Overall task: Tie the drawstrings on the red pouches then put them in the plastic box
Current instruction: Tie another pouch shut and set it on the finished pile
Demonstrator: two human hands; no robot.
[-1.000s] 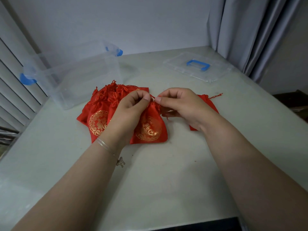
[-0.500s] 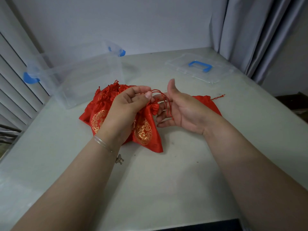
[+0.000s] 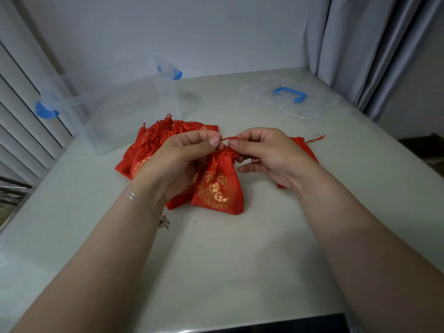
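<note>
The pouch [image 3: 219, 186] is red satin with a round gold emblem on its front, its neck gathered tight under a red drawstring [image 3: 227, 139]. It stands near the middle of the tabletop [image 3: 216, 260], between the two hands. The left hand [image 3: 179, 162], at its 10 o'clock, pinches one end of the drawstring between thumb and forefinger; the right hand [image 3: 266, 156], at its 2 o'clock, pinches the other end, with the cord stretched short between them just above the neck. A pile of pouches [image 3: 153, 143] lies at 10 o'clock behind the left hand, and another pouch [image 3: 304, 147] lies partly hidden under the right hand. The clear box [image 3: 115, 106] with blue latches stands farther at 10 o'clock, its lid [image 3: 288, 97] at 1 o'clock.
</note>
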